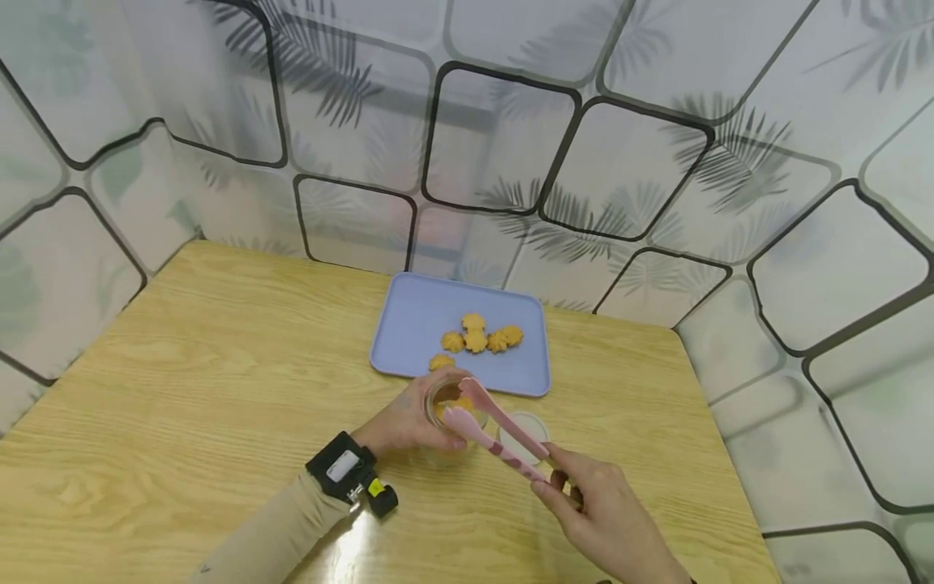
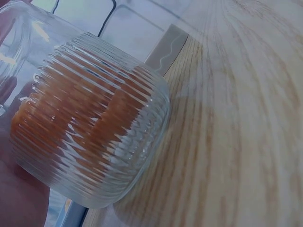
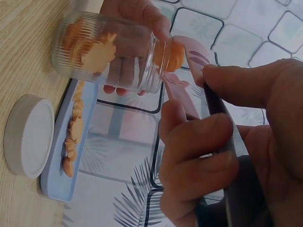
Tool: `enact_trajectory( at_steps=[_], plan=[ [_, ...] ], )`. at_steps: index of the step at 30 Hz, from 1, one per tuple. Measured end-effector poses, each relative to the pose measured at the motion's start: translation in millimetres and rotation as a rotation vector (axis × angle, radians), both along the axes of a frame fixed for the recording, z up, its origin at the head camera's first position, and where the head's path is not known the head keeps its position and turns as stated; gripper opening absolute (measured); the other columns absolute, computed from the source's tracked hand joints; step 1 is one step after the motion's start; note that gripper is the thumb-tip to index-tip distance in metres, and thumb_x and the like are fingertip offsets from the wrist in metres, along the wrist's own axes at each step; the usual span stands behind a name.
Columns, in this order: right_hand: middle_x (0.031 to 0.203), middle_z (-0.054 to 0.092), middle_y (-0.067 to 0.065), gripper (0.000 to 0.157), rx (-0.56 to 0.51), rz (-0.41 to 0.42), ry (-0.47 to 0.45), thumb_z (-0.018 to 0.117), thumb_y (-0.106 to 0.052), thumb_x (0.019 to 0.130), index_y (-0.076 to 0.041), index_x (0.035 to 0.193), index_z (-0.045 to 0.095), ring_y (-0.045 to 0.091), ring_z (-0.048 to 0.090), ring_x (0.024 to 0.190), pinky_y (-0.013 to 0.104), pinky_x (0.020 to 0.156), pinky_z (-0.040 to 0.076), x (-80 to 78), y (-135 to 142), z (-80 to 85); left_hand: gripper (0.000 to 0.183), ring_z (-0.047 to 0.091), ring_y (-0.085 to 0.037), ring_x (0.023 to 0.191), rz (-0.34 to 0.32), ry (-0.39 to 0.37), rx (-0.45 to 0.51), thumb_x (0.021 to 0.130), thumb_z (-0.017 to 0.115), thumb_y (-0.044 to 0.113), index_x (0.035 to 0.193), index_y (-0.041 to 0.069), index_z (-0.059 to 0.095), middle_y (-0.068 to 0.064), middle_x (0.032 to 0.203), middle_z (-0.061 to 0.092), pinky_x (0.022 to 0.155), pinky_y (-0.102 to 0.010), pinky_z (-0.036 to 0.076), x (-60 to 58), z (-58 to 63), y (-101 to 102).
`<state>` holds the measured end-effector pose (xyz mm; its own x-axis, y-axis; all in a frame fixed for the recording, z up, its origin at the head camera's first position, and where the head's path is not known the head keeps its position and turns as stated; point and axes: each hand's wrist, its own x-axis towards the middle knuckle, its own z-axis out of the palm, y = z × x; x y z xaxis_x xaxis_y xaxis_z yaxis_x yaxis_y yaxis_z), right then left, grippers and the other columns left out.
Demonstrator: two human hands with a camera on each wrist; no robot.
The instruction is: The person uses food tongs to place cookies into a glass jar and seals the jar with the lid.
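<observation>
My left hand [image 1: 412, 418] grips a clear ribbed glass jar [image 2: 128, 146] around its side, just in front of the blue tray. Several golden cookies [image 3: 98, 54] show through the glass. From the other side, my right hand [image 1: 606, 503] holds pink tongs [image 1: 502, 415], thumb on one arm and fingers on the other. Their tips meet the jar's mouth, and a cookie [image 3: 176, 56] sits between them at the rim. Beside the jar, on the table, lies a round white lid [image 3: 29, 137].
The light blue tray [image 1: 419, 312] lies at the back of the wooden table [image 1: 219, 365], bearing several flower-shaped cookies [image 1: 475, 340]. Behind the table hangs a patterned curtain [image 1: 350, 219], which also runs along the left and right sides.
</observation>
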<state>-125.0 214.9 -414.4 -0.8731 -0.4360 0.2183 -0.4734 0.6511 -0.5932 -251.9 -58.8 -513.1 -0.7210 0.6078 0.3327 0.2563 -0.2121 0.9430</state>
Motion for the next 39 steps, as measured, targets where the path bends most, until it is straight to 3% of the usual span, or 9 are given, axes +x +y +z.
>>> enact_trajectory(
  at_steps=[11,16,20,23,27,29,33,39],
  plan=[
    [0.082,0.06,-0.012,0.032,0.007,-0.041,-0.062,0.068,-0.015,0.099,0.0,0.127,0.065,-0.009,0.039,0.051,0.018,0.041,0.039,2.0,-2,1.9,0.076,0.057,-0.018,0.128,-0.012,0.003,0.012,0.073,0.088,0.012,0.14,0.005,0.052,-0.008,0.135,0.062,0.113,-0.033,0.042,-0.1,0.4,1],
    [0.083,0.057,-0.014,0.026,0.017,-0.07,-0.024,0.07,-0.014,0.097,-0.008,0.122,0.065,-0.008,0.044,0.055,0.019,0.044,0.042,3.5,-3,2.2,0.075,0.058,-0.018,0.125,-0.014,0.02,0.004,0.075,0.087,0.012,0.14,0.005,0.052,-0.007,0.132,0.063,0.109,-0.033,0.046,0.3,1.7,1],
    [0.083,0.058,-0.013,0.024,-0.025,-0.086,0.001,0.069,-0.012,0.098,-0.007,0.121,0.066,-0.008,0.042,0.051,0.018,0.04,0.039,-0.7,-2,0.2,0.073,0.057,-0.023,0.125,-0.02,0.021,-0.004,0.078,0.087,0.018,0.141,0.008,0.052,-0.008,0.133,0.061,0.107,-0.034,0.047,0.5,1.6,0],
    [0.081,0.059,-0.01,0.025,-0.032,-0.125,0.051,0.069,-0.009,0.097,-0.002,0.121,0.066,-0.008,0.035,0.048,0.017,0.038,0.035,-11.8,1,-2.8,0.073,0.056,-0.03,0.126,-0.014,0.015,-0.005,0.079,0.088,0.022,0.141,0.01,0.053,-0.015,0.134,0.061,0.108,-0.045,0.047,0.6,1.9,-1],
    [0.08,0.063,-0.003,0.031,0.068,-0.203,0.159,0.074,-0.008,0.093,0.004,0.12,0.066,-0.008,0.029,0.045,0.018,0.038,0.031,-34.6,7,-10.4,0.069,0.055,-0.036,0.126,-0.014,0.012,0.007,0.078,0.089,0.021,0.138,0.01,0.055,-0.028,0.132,0.057,0.106,-0.061,0.043,0.7,2.2,0],
    [0.08,0.064,0.001,0.034,0.149,-0.245,0.197,0.076,-0.009,0.091,0.005,0.121,0.066,-0.005,0.031,0.045,0.019,0.04,0.031,-49.0,9,-16.5,0.066,0.054,-0.037,0.126,-0.015,0.011,0.012,0.078,0.088,0.019,0.136,0.011,0.057,-0.031,0.131,0.055,0.107,-0.064,0.041,-0.2,2.7,-1],
    [0.079,0.063,0.007,0.039,0.348,-0.312,0.303,0.079,-0.015,0.09,0.003,0.122,0.067,0.006,0.039,0.05,0.023,0.044,0.034,-77.6,18,-34.8,0.066,0.054,-0.035,0.126,-0.001,0.006,0.004,0.077,0.088,0.016,0.135,0.012,0.058,-0.028,0.131,0.057,0.109,-0.062,0.039,-0.7,3.4,-2],
    [0.079,0.059,0.012,0.039,0.557,-0.351,0.57,0.085,-0.016,0.084,-0.002,0.118,0.072,0.008,0.026,0.044,0.022,0.038,0.022,-95.6,29,-56.1,0.065,0.055,-0.029,0.125,-0.001,0.021,-0.007,0.078,0.088,0.016,0.135,0.012,0.058,-0.021,0.129,0.06,0.112,-0.056,0.039,-0.5,1.6,-1]
  ],
)
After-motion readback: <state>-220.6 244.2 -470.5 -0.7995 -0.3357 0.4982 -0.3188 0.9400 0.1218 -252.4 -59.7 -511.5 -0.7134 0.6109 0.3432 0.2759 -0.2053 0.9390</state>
